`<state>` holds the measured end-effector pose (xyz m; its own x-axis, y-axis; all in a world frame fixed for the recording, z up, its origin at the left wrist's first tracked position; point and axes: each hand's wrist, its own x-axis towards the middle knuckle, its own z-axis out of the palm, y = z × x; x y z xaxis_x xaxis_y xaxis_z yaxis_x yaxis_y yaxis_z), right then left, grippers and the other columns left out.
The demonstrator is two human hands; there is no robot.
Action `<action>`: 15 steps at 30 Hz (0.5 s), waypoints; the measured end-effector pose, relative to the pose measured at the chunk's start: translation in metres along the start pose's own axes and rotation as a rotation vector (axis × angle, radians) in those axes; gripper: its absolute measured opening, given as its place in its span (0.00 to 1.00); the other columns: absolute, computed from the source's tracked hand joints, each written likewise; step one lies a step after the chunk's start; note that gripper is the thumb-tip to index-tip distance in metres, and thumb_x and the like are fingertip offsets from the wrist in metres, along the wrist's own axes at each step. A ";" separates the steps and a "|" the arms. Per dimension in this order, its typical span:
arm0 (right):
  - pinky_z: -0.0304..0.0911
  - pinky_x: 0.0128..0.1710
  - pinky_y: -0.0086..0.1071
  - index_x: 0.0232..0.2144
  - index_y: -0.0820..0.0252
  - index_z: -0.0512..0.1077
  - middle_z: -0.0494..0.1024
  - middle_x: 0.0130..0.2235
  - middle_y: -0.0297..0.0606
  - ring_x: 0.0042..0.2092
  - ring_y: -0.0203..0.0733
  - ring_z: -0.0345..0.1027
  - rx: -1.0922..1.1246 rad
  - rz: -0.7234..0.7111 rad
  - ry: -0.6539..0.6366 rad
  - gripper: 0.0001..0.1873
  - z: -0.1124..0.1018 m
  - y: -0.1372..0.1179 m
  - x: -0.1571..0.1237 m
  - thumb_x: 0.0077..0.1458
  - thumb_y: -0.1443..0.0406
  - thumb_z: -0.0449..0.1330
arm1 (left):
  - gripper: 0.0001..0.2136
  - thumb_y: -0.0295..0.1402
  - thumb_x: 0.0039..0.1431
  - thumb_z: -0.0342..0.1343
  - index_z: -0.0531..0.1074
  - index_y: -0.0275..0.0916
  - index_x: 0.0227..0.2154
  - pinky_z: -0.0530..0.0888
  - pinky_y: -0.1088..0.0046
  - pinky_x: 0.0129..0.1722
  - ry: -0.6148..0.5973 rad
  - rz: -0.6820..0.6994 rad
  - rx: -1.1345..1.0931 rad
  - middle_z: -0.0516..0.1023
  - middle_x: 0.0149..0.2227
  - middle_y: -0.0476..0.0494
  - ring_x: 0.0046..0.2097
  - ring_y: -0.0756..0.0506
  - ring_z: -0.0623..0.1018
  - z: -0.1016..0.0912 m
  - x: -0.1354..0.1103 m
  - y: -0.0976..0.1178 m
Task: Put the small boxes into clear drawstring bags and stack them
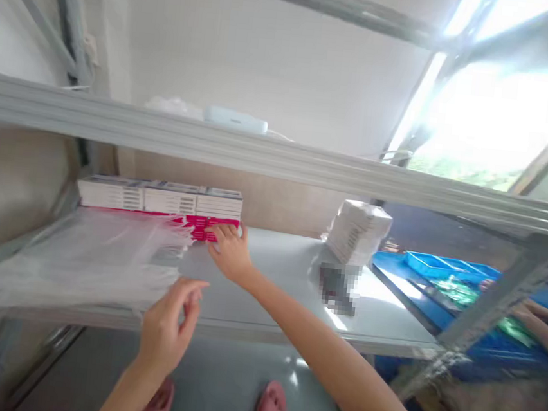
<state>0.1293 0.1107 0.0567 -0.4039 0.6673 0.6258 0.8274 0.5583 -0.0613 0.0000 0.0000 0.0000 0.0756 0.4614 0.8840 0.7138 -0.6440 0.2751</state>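
My right hand [231, 251] reaches across the grey shelf [277, 277] and grips the right end of a red and white box [204, 228] at the bottom of a row of boxes. White boxes [158, 196] are stacked on top of it against the back wall. My left hand [168, 324] hovers near the shelf's front edge, fingers loosely curled with thumb and fingers apart, holding nothing, beside a pile of clear plastic bags [85, 258].
A wrapped bundle of white boxes [359, 230] stands at the shelf's right rear. An upper shelf [259, 155] carries a pale flat device [235, 120]. Blue trays [437, 266] lie on a table to the right, where another person's arm [539, 321] rests.
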 end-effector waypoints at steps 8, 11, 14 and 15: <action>0.53 0.51 0.42 0.44 0.53 0.73 0.76 0.47 0.38 0.50 0.47 0.65 -0.203 0.480 0.088 0.15 -0.113 0.190 -0.092 0.59 0.68 0.50 | 0.13 0.23 0.60 0.43 0.71 0.39 0.41 0.74 0.68 0.43 -0.492 0.073 0.061 0.73 0.44 0.42 0.44 0.45 0.76 0.158 0.045 -0.009; 0.55 0.49 0.41 0.48 0.57 0.71 0.74 0.49 0.43 0.51 0.49 0.64 -0.320 0.701 0.202 0.18 -0.153 0.266 -0.099 0.58 0.67 0.49 | 0.13 0.23 0.56 0.44 0.70 0.38 0.40 0.72 0.62 0.48 -0.347 -0.067 0.109 0.70 0.48 0.38 0.49 0.41 0.73 0.177 0.038 -0.040; 0.57 0.48 0.43 0.49 0.62 0.71 0.74 0.48 0.49 0.52 0.53 0.63 -0.392 0.840 0.199 0.19 -0.178 0.323 -0.082 0.57 0.63 0.51 | 0.12 0.24 0.55 0.43 0.71 0.39 0.37 0.71 0.59 0.50 -0.284 -0.113 0.071 0.70 0.46 0.39 0.48 0.40 0.73 0.179 0.031 -0.055; 0.57 0.47 0.44 0.47 0.62 0.72 0.75 0.46 0.50 0.51 0.54 0.64 -0.407 0.839 0.215 0.19 -0.183 0.336 -0.073 0.57 0.62 0.52 | 0.12 0.24 0.55 0.43 0.71 0.40 0.35 0.71 0.59 0.49 -0.306 -0.125 0.042 0.71 0.43 0.40 0.46 0.41 0.74 0.179 0.029 -0.056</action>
<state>0.5076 0.1594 0.1326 0.4294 0.6448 0.6323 0.9031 -0.3019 -0.3054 0.0867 0.1585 -0.0575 0.1864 0.7010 0.6884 0.7585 -0.5480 0.3527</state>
